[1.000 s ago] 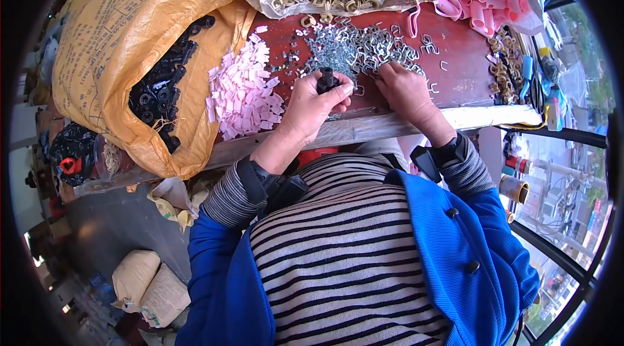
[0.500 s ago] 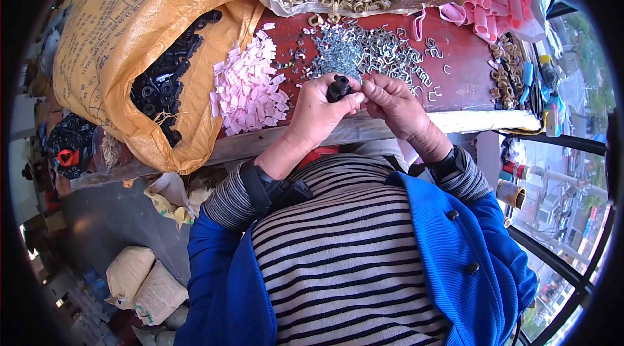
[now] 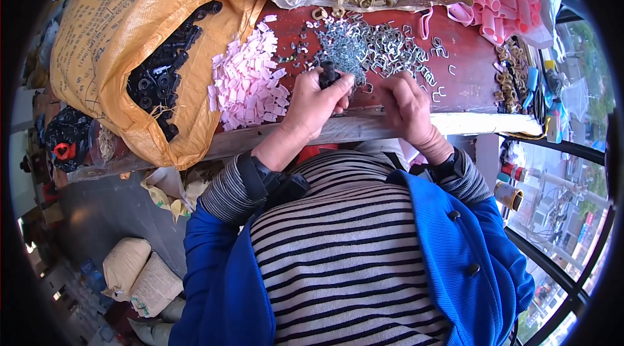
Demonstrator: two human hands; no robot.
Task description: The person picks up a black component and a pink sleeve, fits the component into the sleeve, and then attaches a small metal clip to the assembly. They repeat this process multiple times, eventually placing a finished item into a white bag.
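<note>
Holding a black tubular fitting [image 3: 328, 74] in the left hand [image 3: 309, 104], with fingers wrapped closed and thumb laid across, leaving one end poking up above the fist. To the right of that grip, near but not touching, curling the right hand [image 3: 411, 106] with thumb and forefinger drawn close; cannot tell about any small piece between those fingertips. Could drop such a piece unseen, if pinched only by a sliver. Could twist the fitting in the left fist, too, if pressed off-centre on so short an exposed end. Just beyond the grip, see a heap of tiny silvery bits [image 3: 339, 43] and, adjoining it on the right, bent metal clips [image 3: 393, 50]: could lift two hooked together, or scatter some with a knuckle, from hurried reaching. On the near side of the grip, notice the wooden edge [image 3: 354, 128] of the red table [image 3: 471, 82]; could lose a dropped piece over it. Left of the grip, mind the pale pink chips [image 3: 250, 86], loosely heaped: could slide if brushed. Farther left, find black parts [image 3: 156, 89] inside an orange sack [image 3: 97, 53], gaping wide: could spill if tugged.
</note>
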